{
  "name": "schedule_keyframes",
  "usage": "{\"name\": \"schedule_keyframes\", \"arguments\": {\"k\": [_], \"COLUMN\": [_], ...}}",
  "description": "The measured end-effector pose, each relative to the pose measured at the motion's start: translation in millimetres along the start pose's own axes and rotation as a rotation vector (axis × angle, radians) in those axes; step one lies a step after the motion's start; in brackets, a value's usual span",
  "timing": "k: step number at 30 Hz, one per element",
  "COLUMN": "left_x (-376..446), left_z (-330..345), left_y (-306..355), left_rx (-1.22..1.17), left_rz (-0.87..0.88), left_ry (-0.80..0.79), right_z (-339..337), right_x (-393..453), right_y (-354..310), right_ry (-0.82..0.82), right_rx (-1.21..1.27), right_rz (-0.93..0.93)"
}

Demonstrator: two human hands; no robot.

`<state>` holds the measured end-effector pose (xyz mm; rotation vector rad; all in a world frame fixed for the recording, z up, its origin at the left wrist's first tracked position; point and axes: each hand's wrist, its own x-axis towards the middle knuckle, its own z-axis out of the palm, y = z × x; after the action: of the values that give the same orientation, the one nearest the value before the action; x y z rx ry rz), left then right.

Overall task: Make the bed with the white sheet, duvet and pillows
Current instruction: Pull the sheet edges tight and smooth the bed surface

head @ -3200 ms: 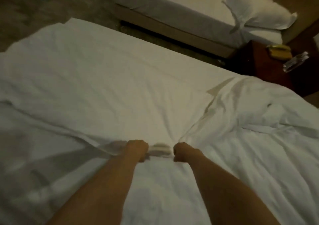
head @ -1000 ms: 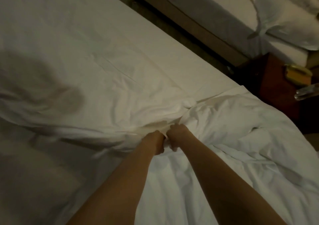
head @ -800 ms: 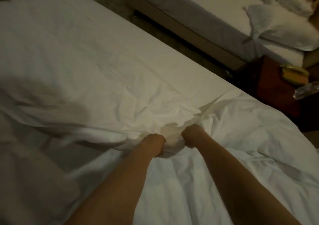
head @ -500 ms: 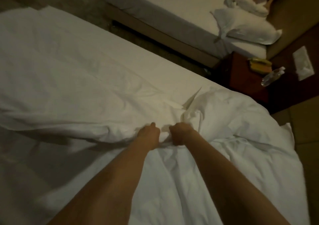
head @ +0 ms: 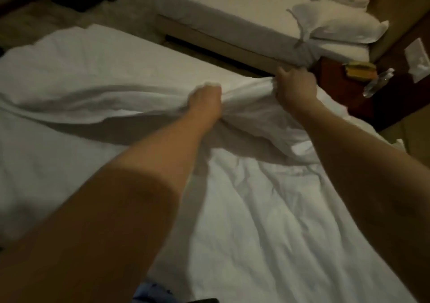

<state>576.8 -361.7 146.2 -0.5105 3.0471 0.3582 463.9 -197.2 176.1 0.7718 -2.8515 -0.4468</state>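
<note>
2 pillows (head: 335,27) on far bed (head: 223,5), bottle (head: 378,83) nr nightstand.

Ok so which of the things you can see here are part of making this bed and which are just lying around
Part of the job:
- duvet, gripped by left hand and right hand
- white sheet
- pillows on the other bed

Lying about:
- plastic bottle
- yellow item on the nightstand

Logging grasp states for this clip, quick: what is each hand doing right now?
Left hand: closed, gripping the bunched white duvet.
Right hand: closed, gripping the same bunched edge.
</note>
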Motion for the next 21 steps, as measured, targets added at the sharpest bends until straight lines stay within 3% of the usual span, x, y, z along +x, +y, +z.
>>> {"name": "schedule_keyframes", "arguments": {"k": [2,5,7,10,17,19,21], "left_x": [-49.9,-113.8,-124.5,-116.8,-77.4,-87.3,-118.3], "left_z": [57.6,134.2,151.6,136.1,51.2,62.5,98.4], "left_y": [3.5,-0.7,-11.0,-24.4,-15.0,-16.7,-15.5], "left_rx": [0.051,0.191,0.226,0.258,0.107,0.087,0.135], "left_rz": [0.018,0.086,0.087,0.039,-0.023,-0.038,0.012], "left_ry": [-0.205,-0.561,-0.634,-0.578,-0.057,-0.108,-0.364], "right_z": [50.8,141.7,158.3,145.0,56.0,66.4,99.1], "right_x": [-51.9,-178.1,-213.2,-182.4,-101.6,-119.8,-164.4], "right_y": [-19.2,-63.8,-84.5,-88.1,-45.9,-44.3,-58.7], "right_ry": [-0.102,-0.466,-0.630,-0.535,-0.144,-0.122,-0.324], "right_rx": [-0.008,0.054,0.146,0.102,0.024,0.035,0.038], "right_rz": [-0.059,-0.177,-0.155,-0.157,0.021,0.009,-0.099]}}
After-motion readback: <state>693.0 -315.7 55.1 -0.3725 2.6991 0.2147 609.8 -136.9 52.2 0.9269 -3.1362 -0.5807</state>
